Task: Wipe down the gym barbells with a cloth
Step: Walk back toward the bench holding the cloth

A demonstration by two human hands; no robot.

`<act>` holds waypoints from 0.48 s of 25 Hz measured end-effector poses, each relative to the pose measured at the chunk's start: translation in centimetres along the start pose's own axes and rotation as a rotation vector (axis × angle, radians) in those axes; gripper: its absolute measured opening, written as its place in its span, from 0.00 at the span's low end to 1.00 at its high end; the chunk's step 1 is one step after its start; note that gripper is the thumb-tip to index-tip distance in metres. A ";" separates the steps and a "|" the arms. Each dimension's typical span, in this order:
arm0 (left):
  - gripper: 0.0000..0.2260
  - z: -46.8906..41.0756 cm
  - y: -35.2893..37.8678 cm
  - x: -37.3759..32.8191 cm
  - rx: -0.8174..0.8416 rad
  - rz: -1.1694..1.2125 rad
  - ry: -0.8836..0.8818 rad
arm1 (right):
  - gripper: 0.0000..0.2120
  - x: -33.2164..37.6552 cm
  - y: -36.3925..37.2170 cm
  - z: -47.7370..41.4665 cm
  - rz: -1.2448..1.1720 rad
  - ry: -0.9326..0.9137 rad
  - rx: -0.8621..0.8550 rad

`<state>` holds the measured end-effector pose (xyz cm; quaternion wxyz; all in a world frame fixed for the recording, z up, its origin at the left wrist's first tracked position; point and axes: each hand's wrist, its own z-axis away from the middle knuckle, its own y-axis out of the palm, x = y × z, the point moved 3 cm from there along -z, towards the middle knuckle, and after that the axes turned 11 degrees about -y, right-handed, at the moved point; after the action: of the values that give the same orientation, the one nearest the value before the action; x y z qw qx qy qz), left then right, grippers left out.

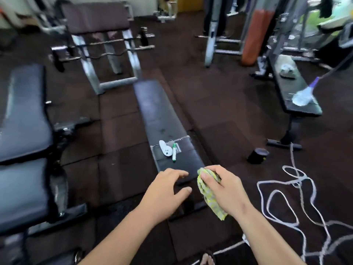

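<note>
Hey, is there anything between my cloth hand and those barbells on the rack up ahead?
Yes. The long black bench runs from just under the right hand holding the cloth toward the barbells on the rack. A marker lies on the bench.

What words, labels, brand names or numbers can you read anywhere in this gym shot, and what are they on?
None can be read.
White oval tag on the flat bench: a few dark marks, too small and blurred.
Green-capped marker beside it: no readable print.
Cloth in the right hand: checked pattern only.
</note>
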<state>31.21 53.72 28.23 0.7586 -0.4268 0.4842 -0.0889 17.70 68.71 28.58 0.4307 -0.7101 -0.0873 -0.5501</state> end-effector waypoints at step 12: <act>0.19 -5.1 -12.0 9.6 -0.329 0.085 -0.340 | 0.04 7.6 12.3 -17.2 -0.026 -0.229 0.415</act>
<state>35.37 38.17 29.82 0.7524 -0.5329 0.3749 0.0963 15.79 46.28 29.10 0.5476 -0.6630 -0.2560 -0.4416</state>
